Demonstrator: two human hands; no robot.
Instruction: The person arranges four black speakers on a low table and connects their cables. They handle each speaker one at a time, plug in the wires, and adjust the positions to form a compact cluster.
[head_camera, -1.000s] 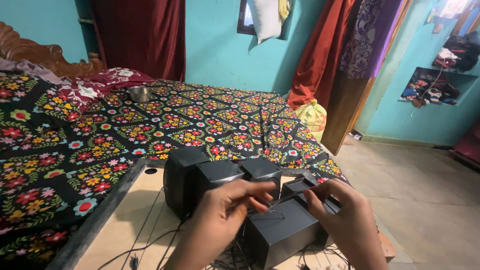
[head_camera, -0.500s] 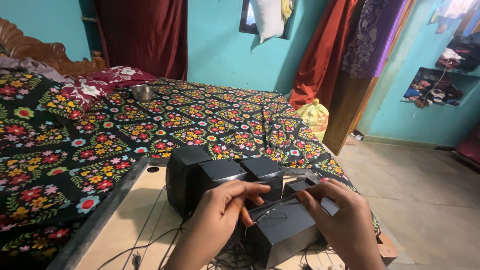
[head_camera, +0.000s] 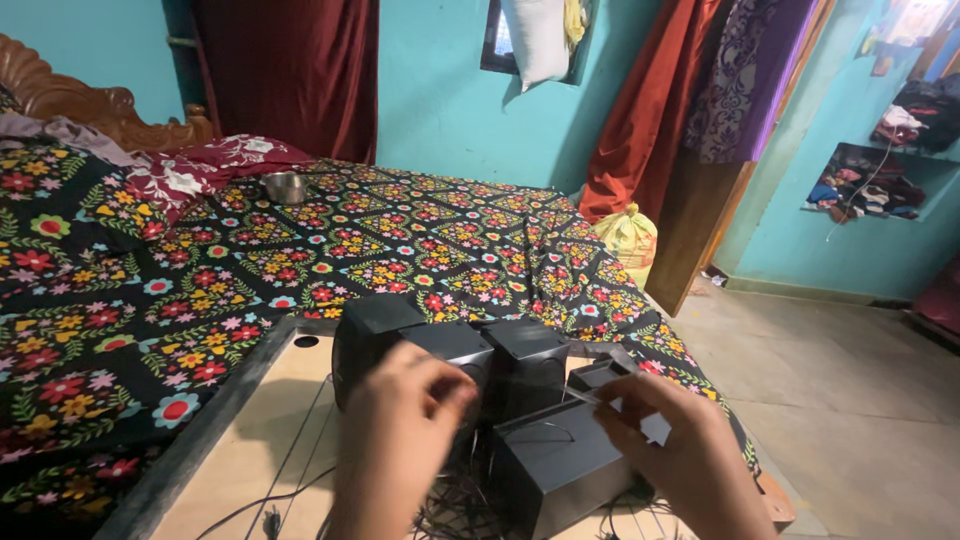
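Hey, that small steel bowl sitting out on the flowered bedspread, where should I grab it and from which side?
Take the steel bowl by its rim, coming from above. It stands upright with its open mouth up, alone on the flowered bedspread, so nothing blocks a downward reach. The rounded, shiny wall looks likely to slip in a side grip; pinching the rim with fingers inside and thumb outside seems safer.

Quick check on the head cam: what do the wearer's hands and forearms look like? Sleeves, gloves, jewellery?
Both are bare. The left hand shows no glove, ring or watch, and its forearm runs down to the frame's bottom edge with no sleeve in sight. The right hand is the same: no glove, no visible ring or bracelet, wrist uncovered to the edge. No markings or straps show on either.
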